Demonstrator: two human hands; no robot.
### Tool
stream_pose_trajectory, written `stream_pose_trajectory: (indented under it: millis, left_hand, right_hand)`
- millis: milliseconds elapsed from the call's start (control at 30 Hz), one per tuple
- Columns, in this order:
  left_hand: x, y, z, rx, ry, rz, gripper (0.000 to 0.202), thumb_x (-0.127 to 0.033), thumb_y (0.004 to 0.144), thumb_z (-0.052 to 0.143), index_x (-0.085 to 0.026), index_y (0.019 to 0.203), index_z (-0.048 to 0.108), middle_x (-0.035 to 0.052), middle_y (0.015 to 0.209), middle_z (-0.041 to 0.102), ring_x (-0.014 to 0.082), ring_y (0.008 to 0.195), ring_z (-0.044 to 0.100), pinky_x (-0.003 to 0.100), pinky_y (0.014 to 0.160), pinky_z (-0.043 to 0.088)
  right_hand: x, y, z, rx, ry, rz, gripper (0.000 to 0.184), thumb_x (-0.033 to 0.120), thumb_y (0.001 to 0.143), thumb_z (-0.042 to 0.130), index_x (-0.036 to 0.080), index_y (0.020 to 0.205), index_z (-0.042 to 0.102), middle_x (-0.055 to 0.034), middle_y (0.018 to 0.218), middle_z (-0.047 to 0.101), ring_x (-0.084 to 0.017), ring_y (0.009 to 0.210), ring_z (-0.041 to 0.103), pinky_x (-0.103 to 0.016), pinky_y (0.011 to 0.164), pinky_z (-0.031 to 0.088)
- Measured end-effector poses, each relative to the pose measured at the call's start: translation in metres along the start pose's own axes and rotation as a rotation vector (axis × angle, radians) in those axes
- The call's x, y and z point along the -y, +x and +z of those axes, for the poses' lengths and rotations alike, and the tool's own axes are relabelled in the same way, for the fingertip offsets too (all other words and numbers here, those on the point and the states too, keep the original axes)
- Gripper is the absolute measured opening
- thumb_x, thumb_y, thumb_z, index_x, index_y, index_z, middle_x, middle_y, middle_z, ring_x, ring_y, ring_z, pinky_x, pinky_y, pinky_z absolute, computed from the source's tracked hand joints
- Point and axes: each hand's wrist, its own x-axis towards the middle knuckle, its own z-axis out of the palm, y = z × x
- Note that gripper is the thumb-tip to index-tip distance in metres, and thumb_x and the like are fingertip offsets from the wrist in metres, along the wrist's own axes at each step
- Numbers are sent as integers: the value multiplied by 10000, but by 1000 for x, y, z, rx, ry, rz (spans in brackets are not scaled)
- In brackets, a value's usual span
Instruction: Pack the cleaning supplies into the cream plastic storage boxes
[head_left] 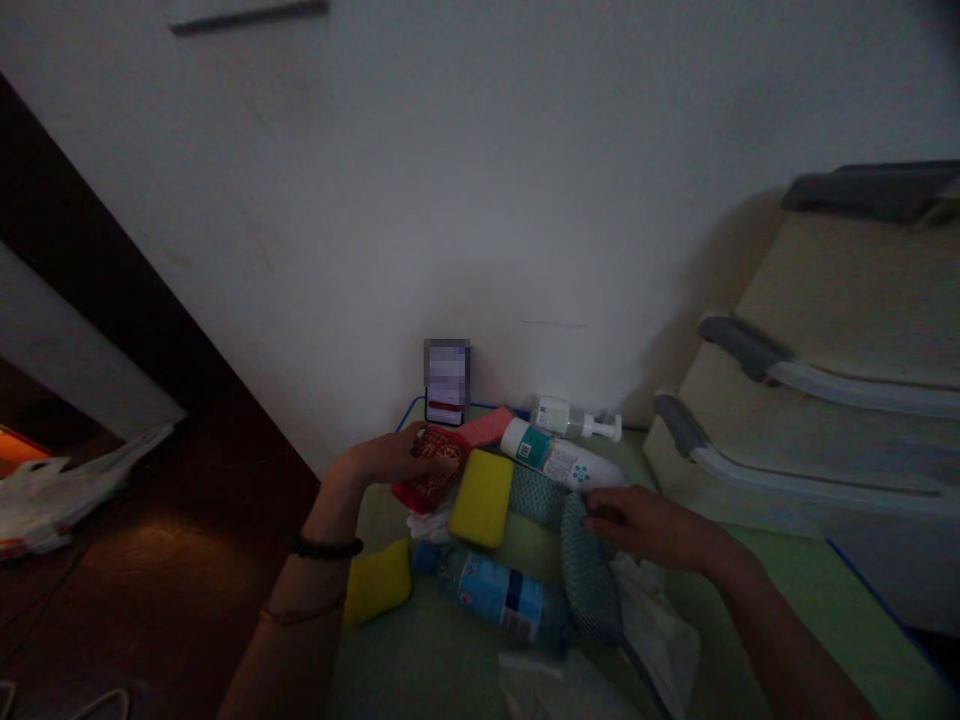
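Note:
My left hand (397,455) is closed around the edge of a red patterned packet (431,475), thumb on top. A pink piece of sponge or cloth (487,428) lies just beyond it. My right hand (637,520) has its fingers curled against the upper end of a grey-green mesh-covered scrubber (589,575), whose thin handle runs toward me. Close to these fingertips is the base of a white bottle with a teal label (559,455). Between my hands lie a yellow sponge (481,498) and another mesh piece (536,493).
A plastic bottle with a blue label (499,595) and a second yellow sponge (379,583) lie nearer me on the green surface (427,670). At the wall are a phone (446,385) and a clear pump bottle (570,417). White plastic (652,620) lies right; a folding chair (810,380) stands beyond.

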Motion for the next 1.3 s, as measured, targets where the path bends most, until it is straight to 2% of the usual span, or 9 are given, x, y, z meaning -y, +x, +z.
stream_pose_trajectory:
  millis: [100,167,267,333,533,700,900,1033,1300]
  left_hand:
    - [-5,2,-3,-76,36,23,654,-599,746,565,-140,1210,522,165,1140,654,275,980,637,360,799,499]
    - [-12,5,-4,-151,53,70,516,-525,793,542,-159,1156,553,154,1199,608,272,1062,585,382,887,457]
    - [-28,9,-3,-241,57,157,279,-393,857,474,-175,966,610,113,1082,631,236,982,591,368,871,451]
    - [-41,9,-1,-282,49,209,248,-354,880,442,-171,874,608,98,956,654,219,875,606,350,798,467]
    - [-95,-3,15,-313,-35,412,240,-349,925,419,-194,932,601,39,830,694,172,736,631,292,672,475]
    - [-153,12,23,-408,-150,609,221,-339,891,493,-179,1031,552,83,996,633,194,914,597,343,830,476]
    - [-223,50,20,-484,-311,764,275,-335,885,482,-171,1106,488,128,1167,522,197,997,552,343,809,502]
    - [-256,68,20,-488,-370,805,437,-376,862,495,-160,1231,403,181,1284,427,245,1091,509,414,846,492]
    - [-312,89,27,-519,-493,840,642,-388,860,487,-170,1400,218,185,1484,252,295,1370,231,509,1084,255]
  right_hand:
    - [4,0,-6,-67,7,-14,190,296,857,485,196,720,571,13,594,583,-140,546,538,-251,509,368]
    - [8,0,-9,-133,11,-23,171,299,863,478,197,769,578,10,606,596,-148,554,550,-258,516,381]
    - [16,0,-14,-265,18,-45,144,283,872,466,199,852,581,-17,724,641,-162,649,594,-281,598,441]
    - [22,-4,-17,-370,13,-67,140,278,875,467,197,862,581,-35,798,643,-169,719,604,-299,666,465]
    - [32,-35,-48,-712,-38,-102,151,295,886,471,195,896,583,-70,907,606,-181,805,597,-338,740,490]
    - [27,-69,-93,-908,-100,-120,154,291,853,512,187,953,565,-92,977,587,-187,813,604,-365,742,508]
    - [29,-93,-119,-976,-156,-166,146,258,845,525,193,968,571,-67,900,654,-173,767,641,-287,593,521]
    - [22,-108,-138,-1124,-200,-190,110,263,830,541,204,915,576,-47,833,651,-172,728,628,-304,599,520]
    - [1,-129,-183,-1475,-287,-201,140,258,786,542,219,918,567,-66,901,573,-217,840,565,-378,688,498]
